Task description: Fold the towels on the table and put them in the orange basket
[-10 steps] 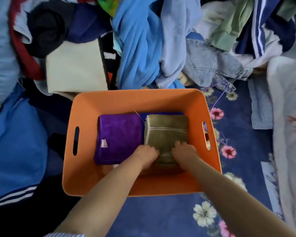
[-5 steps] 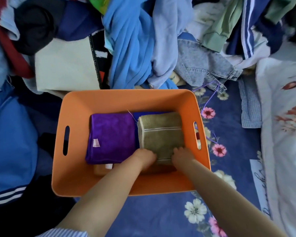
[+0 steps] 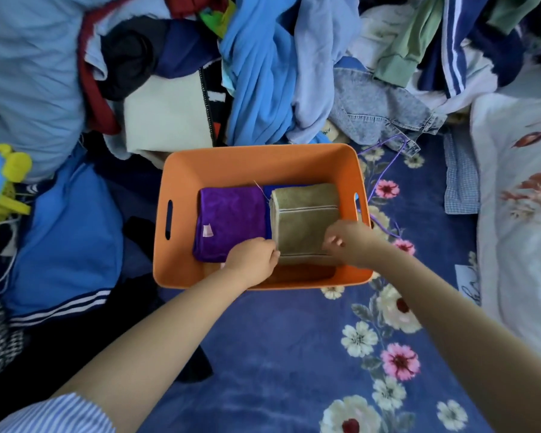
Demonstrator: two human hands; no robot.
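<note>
The orange basket [image 3: 256, 153] sits on the blue floral cloth. Inside it a folded purple towel [image 3: 231, 218] lies on the left and a folded olive towel [image 3: 306, 223] on the right, on top of a blue towel [image 3: 270, 189] of which only a sliver shows. My left hand [image 3: 252, 259] is at the olive towel's near left corner with fingers curled against its edge; whether it pinches the towel is hidden. My right hand [image 3: 347, 242] hovers just above the near right corner, fingers loosely curled, holding nothing.
A big heap of clothes [image 3: 263, 73] fills the far side behind the basket. Blue garments [image 3: 66, 239] and a yellow-blue toy [image 3: 0, 189] lie to the left. A white floral quilt [image 3: 519, 214] lies to the right. Blue floral cloth [image 3: 294, 354] shows in front of the basket.
My right hand has lifted off the olive towel's near edge. My left hand has slid to the towel's near left corner. The towel lies flat in the basket.
</note>
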